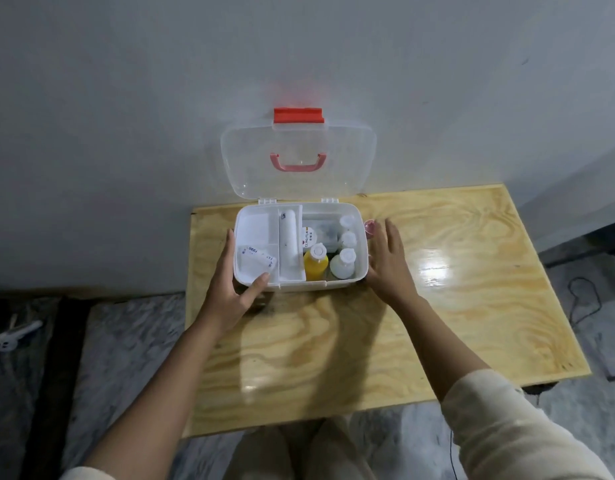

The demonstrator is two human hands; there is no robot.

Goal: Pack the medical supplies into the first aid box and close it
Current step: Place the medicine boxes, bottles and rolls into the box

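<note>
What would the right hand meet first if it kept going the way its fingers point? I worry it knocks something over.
Likely the small pink object beside the box, just ahead of the right hand; depth unclear.

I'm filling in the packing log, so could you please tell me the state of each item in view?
Box: open, packed.
Lid: raised upright.
Latch: unfastened.
Yellow bottle: upright, capped.
White bottle: upright, capped.
Left hand: open, touching box.
Right hand: open, beside box.

Supplies [314,263] in box [250,284] on table [472,271]
</note>
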